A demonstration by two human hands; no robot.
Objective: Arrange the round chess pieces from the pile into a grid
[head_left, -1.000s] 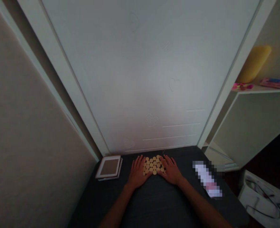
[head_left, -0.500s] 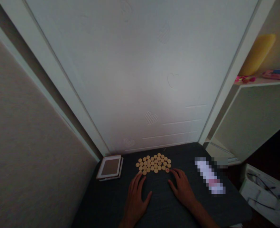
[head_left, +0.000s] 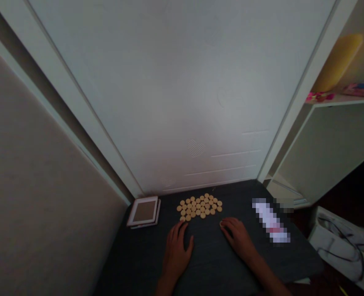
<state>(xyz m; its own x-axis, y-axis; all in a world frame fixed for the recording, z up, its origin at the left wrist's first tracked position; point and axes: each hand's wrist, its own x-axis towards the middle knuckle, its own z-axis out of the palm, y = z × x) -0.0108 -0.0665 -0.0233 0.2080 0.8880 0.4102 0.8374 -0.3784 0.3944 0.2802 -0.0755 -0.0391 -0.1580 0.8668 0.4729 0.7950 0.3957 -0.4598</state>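
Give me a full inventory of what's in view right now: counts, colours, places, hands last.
Discs: roughly thirty, pale tan, clustered at the table's far side
Single disc: one, pale tan, at the right fingertips
Framed stack: at least two flat pieces, white-edged, brown face, table's left
Blurred item: one, whitish and pink, table's right
Table: one, dark, below
Panel: one, white, behind table
Wall: one, greyish, far left
Shelf unit: one, pale, right
Yellow object: one, yellow, on shelf
Box with cables: one, white, lower right
Left hand: one, bare, near the cluster's lower left
Right hand: one, bare, at the single disc
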